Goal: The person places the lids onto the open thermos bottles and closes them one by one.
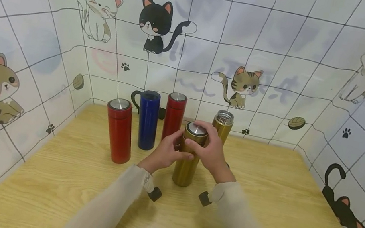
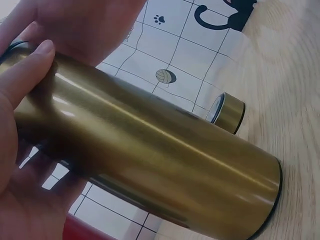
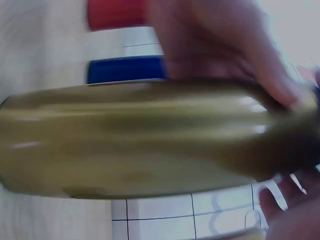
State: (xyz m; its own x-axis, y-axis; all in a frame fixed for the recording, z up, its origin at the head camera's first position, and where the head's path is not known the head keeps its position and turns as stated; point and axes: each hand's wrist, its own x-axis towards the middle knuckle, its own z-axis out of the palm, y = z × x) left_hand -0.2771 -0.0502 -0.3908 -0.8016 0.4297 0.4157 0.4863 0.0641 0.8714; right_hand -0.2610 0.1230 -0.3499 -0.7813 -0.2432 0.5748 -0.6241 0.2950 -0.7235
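Observation:
Both hands hold a gold thermos bottle (image 1: 184, 171) with a steel-topped lid (image 1: 196, 128), upright over the table. My left hand (image 1: 165, 152) grips its upper body from the left, thumb across the front. From the right, my right hand (image 1: 211, 151) curls its fingers round the lid, its thumb at the front just below. Behind the right hand stands a second gold thermos (image 1: 223, 126) with a bare steel mouth. In the left wrist view, a small gold lid (image 2: 232, 114) lies on the table beyond the held bottle; the right hand mostly hides it in the head view.
Left of the hands stand a red thermos (image 1: 119, 133), a blue bottle (image 1: 147, 122) and another red thermos (image 1: 175, 112), partly behind the left hand. The wooden table (image 1: 278, 212) meets a cat-printed tile covering (image 1: 198, 68) at the back and on both sides.

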